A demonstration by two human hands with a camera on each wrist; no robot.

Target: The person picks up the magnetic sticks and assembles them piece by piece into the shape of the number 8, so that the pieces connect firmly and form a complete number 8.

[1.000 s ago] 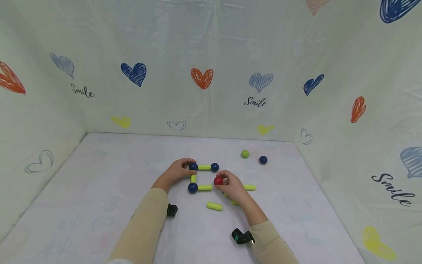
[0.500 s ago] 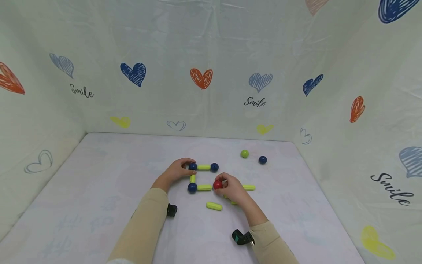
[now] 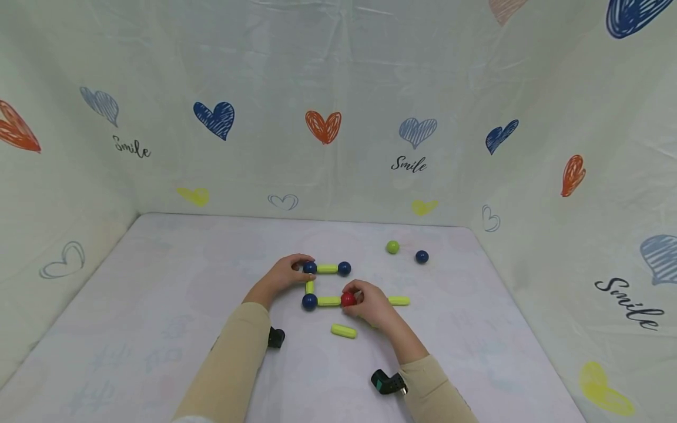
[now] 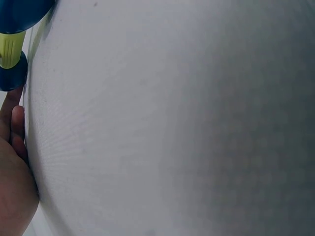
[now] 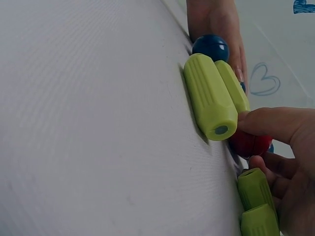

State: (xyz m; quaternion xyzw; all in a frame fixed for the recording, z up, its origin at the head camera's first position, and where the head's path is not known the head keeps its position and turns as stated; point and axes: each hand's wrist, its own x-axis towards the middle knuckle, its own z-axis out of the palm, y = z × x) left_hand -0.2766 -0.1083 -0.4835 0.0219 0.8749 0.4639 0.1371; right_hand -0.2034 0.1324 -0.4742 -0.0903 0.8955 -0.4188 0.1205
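Note:
My left hand (image 3: 285,272) pinches a dark blue ball (image 3: 309,268) between thumb and fingers, at the far left corner of a ball-and-rod frame. From that ball one yellow-green rod (image 3: 327,269) runs right to another blue ball (image 3: 344,268). A second rod (image 3: 309,286) comes toward me to a near blue ball (image 3: 309,302), which carries a third rod (image 3: 329,301) pointing right. My right hand (image 3: 372,302) pinches a red ball (image 3: 348,299) right at the free end of that third rod. In the right wrist view, fingers partly cover the red ball (image 5: 250,143).
A loose yellow-green rod (image 3: 344,331) lies in front of the frame. More rods (image 5: 256,189) lie beside and under the right hand, one rod (image 3: 399,301) showing past it. A green ball (image 3: 392,247) and a blue ball (image 3: 422,257) sit at the back right.
My right hand has brought the red ball slightly toward me and left, down to the end of the near rod. My left hand stays on its blue ball.

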